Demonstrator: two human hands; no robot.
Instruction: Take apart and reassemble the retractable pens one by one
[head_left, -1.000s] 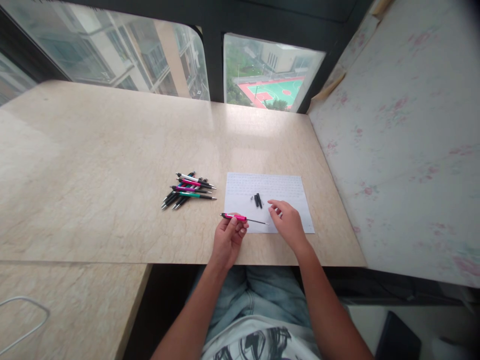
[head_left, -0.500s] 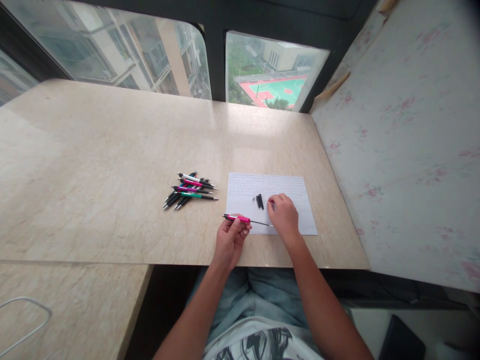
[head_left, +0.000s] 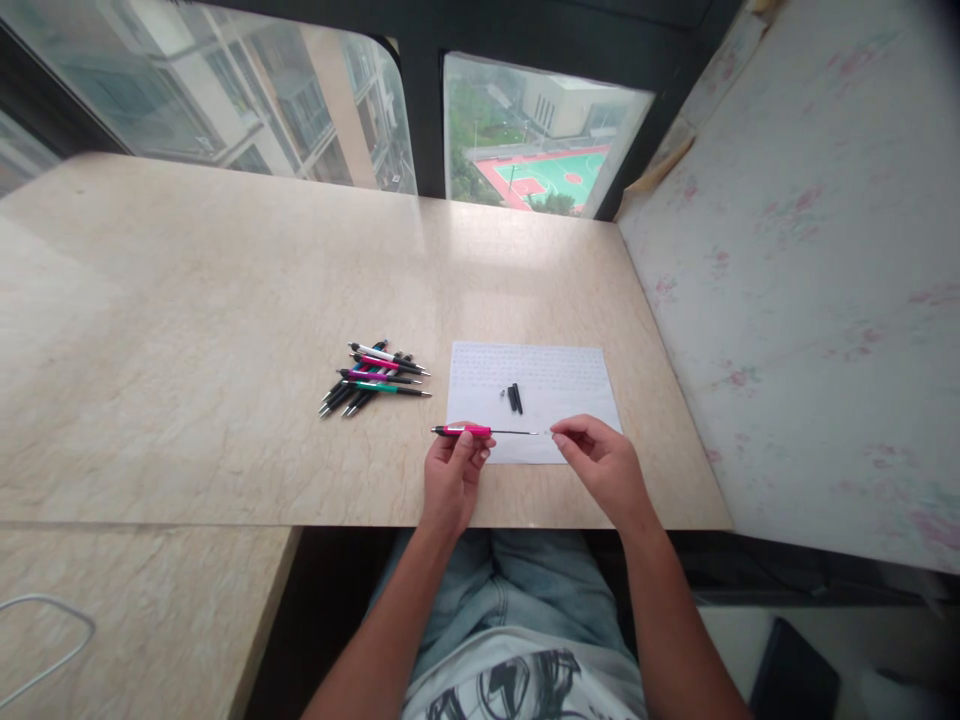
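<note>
My left hand [head_left: 453, 482] is closed around the pink barrel of a disassembled pen [head_left: 474, 431], held level above the lower part of a written sheet of paper [head_left: 577, 385]. From the barrel's right end a thin dark refill [head_left: 514, 432] sticks out, its tip pointing right. Just beyond that tip my right hand [head_left: 601, 462] pinches a tiny, faint piece that looks like a spring [head_left: 547, 432], in line with the refill and seemingly apart from it. Black pen parts [head_left: 514, 399] and a small metal tip [head_left: 502, 393] lie on the sheet.
Several assembled pens [head_left: 375, 378] with coloured barrels lie in a crossed pile left of the paper. The marble-patterned tabletop [head_left: 225, 330] ends at windows behind and a floral wall [head_left: 795, 300] on the right. A white cable [head_left: 82, 640] rests at the lower left.
My right hand has moved right and slightly down from beside the black parts, its pinch now facing the refill tip. The pink barrel and refill have turned from a slant to level.
</note>
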